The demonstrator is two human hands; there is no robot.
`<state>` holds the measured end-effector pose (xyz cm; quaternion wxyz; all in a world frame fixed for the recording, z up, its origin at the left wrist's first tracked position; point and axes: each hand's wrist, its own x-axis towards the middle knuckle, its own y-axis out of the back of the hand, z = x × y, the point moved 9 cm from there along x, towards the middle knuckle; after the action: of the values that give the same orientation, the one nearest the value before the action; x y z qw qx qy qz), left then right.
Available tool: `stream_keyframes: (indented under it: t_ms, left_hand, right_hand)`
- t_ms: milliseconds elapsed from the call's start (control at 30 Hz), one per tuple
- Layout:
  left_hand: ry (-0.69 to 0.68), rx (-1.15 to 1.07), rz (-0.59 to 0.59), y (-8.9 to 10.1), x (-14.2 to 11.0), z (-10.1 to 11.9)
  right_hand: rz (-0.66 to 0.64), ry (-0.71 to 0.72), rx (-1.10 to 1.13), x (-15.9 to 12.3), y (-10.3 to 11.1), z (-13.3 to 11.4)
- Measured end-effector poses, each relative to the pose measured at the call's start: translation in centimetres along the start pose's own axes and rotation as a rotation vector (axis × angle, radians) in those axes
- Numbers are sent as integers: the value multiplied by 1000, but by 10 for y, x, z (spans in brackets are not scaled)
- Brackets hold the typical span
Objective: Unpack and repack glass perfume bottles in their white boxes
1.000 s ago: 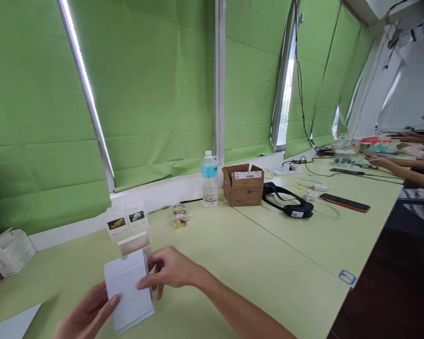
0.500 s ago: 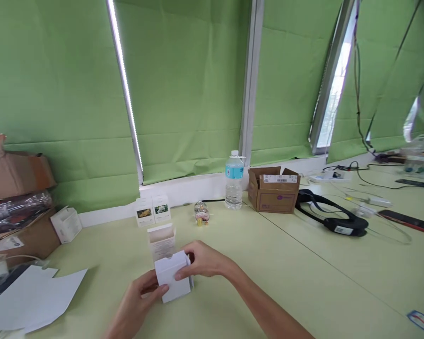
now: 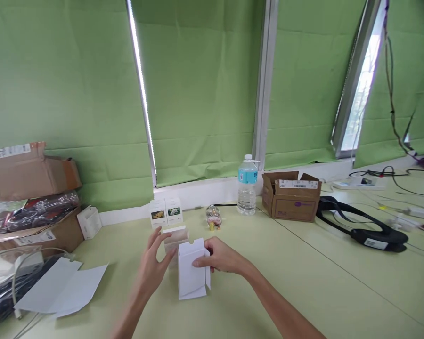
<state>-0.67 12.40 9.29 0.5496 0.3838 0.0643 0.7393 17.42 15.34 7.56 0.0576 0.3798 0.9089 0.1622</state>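
- Right hand (image 3: 222,255): fingers pinch the right edge of the white box (image 3: 191,273), thumb on its front face.
- Left hand (image 3: 152,262): fingers spread, thumb and index apart, off the white box; whether they touch the open box (image 3: 176,235) behind, I cannot tell.
- The white box stands nearly upright at the lower centre of the frame, a flap sticking out at its right side, just in front of the open box.
- Behind these, 2 picture boxes (image 3: 167,214) stand side by side, with a trinket (image 3: 213,215) to their right.
- Right of centre: bottle (image 3: 247,188), then carton (image 3: 295,202), then headset (image 3: 374,235) on the desk (image 3: 261,292).
- Lower left: white card (image 3: 61,287); above it, a small box (image 3: 89,222) beside piled packages (image 3: 24,172).
- Green blinds (image 3: 201,89) fill the upper frame.
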Motion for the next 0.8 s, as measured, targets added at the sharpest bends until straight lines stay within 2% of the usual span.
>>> stream_keyframes:
  t_ms: [167, 300, 400, 467, 600, 800]
  left_hand:
    - [146, -268, -68, -24, 5, -12]
    - [125, -333, -70, -21, 2, -10]
    - [113, -415, -156, -21, -2, -4]
    - [119, -461, -212, -21, -5, -1]
    - [133, -527, -273, -24, -9, 0]
    - [111, -609, -274, -30, -10, -1]
  right_hand:
    - [62, -15, 0, -2, 5, -1]
    - [174, 85, 78, -4, 16, -18]
    - [284, 183, 132, -4, 27, -41]
    - [300, 238, 141, -1, 30, -56]
    - [272, 271, 49, 15, 32, -72]
    - [325, 256, -134, 26, 45, -70]
